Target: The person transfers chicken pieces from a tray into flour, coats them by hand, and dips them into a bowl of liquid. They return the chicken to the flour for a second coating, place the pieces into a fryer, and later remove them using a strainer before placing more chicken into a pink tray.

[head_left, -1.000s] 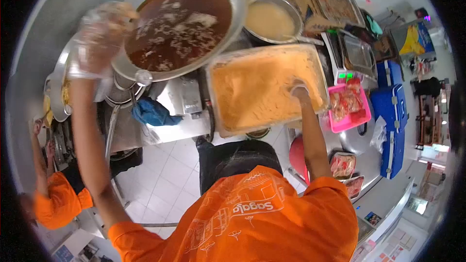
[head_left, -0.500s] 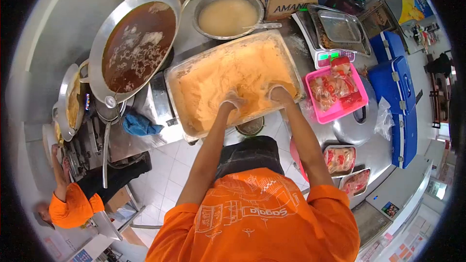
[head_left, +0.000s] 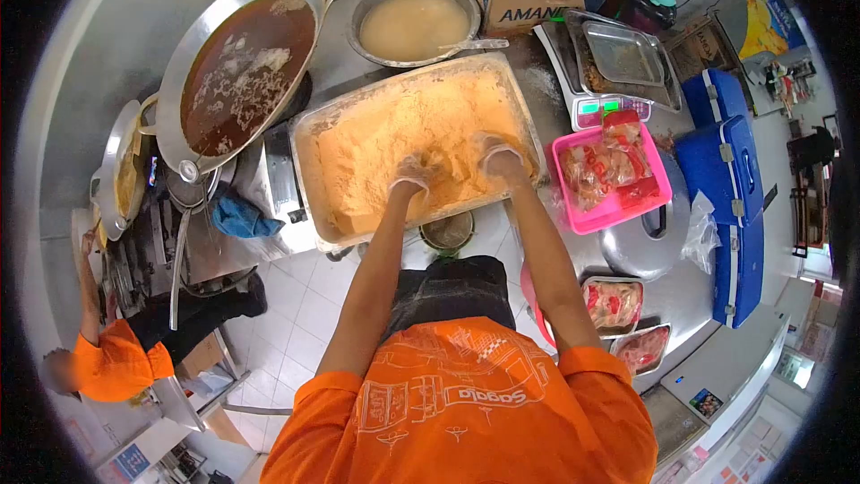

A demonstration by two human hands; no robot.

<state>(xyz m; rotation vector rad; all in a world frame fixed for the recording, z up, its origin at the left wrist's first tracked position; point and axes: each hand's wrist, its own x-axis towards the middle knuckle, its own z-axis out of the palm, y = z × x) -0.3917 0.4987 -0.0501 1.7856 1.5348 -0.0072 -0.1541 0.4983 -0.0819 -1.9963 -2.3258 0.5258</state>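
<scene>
A wide metal tray (head_left: 301, 145) holds a deep bed of orange-tinted flour (head_left: 358, 157). Both my hands are down in this flour, in what look like thin clear gloves dusted with powder. My left hand (head_left: 412, 172) is near the middle of the tray's front side. Farther right, my right hand (head_left: 499, 156) dips in near the tray's right end. Flour covers the fingers of both, so their pose and anything in them are hidden. Between the hands the flour is heaped and lumpy.
Behind the tray stands a bowl of cloudy liquid (head_left: 417, 25) with a utensil across its rim. A large wok of dark oil (head_left: 246, 72) is at left. On the right are a pink basket (head_left: 612, 219) of bagged meat, a scale (head_left: 587, 110) and blue coolers (head_left: 736, 170). A co-worker (head_left: 121, 360) stands far left.
Both hands have shifted slightly within the flour, and the flour around them looks more broken up. The whole view has moved a little. The co-worker's arm has changed position.
</scene>
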